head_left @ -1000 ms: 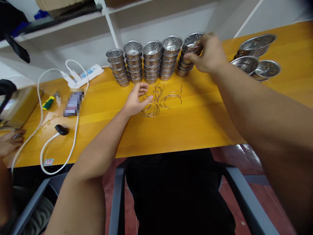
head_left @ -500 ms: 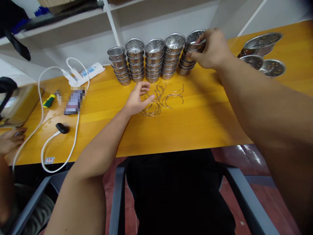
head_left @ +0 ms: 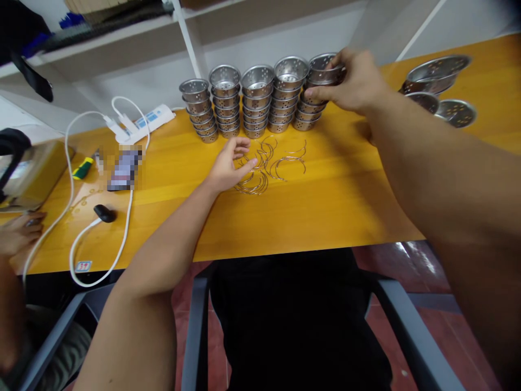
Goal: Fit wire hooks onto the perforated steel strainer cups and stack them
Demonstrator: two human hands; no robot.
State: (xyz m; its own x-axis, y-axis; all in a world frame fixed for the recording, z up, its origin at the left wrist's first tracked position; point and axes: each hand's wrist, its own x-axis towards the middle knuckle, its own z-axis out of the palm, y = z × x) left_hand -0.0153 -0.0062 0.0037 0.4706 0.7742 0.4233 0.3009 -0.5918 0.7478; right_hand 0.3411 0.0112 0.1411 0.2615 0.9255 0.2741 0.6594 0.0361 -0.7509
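My right hand (head_left: 354,81) grips a perforated metal cup (head_left: 321,73) at the top of the rightmost stack, fingers over its rim and thumb low on the outside. Four similar stacks of cups run to the left, among them a middle stack (head_left: 257,100) and the leftmost one (head_left: 199,111). My left hand (head_left: 230,167) rests on the table with curled fingers and thumb apart, holding nothing. Beside and partly under it lie several thin curved metal wires (head_left: 264,157).
Loose perforated cups (head_left: 456,113) lie at the right, partly behind my right forearm. To the left are a power strip (head_left: 148,124), a blurred-out phone (head_left: 124,169), a screwdriver (head_left: 83,168) and a white cable (head_left: 122,244). Another person's hand (head_left: 20,231) rests at the far left edge.
My right hand has shifted slightly, and the top cup it grips sits a little further left and lower on the stack. My left hand has stayed in place.
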